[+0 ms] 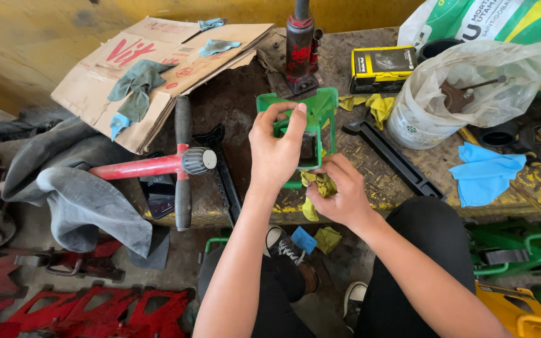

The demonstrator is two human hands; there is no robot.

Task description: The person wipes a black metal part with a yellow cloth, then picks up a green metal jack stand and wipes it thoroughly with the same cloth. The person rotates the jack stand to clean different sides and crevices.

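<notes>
head view looks down on a grimy workbench (245, 106) where two bare hands work on a green metal stand (311, 116). left hand (277, 147) is clenched around the stand's upper left side, thumb and forefinger pinching its top edge, holding it upright above the bench edge. right hand (342, 194) sits just below and to the right, fingers closed on a yellow rag (320, 188) that presses against the stand's lower part.

just behind the stand stands a red-and-black bottle jack (300, 47), and to its right a yellow-and-black box (382, 67). a white bucket lined with a clear plastic bag (464, 94) sits right of that, with a blue cloth (484, 172) near it and a long black bar (392, 156) lying between bucket and stand. left of the hands lie a red-handled tool with a black crossbar (180, 161), flattened cardboard (151, 69) with green-grey rags on it, and a grey cloth (86, 194) draped over the bench edge. red metal frames (120, 310) lie on the floor below.
</notes>
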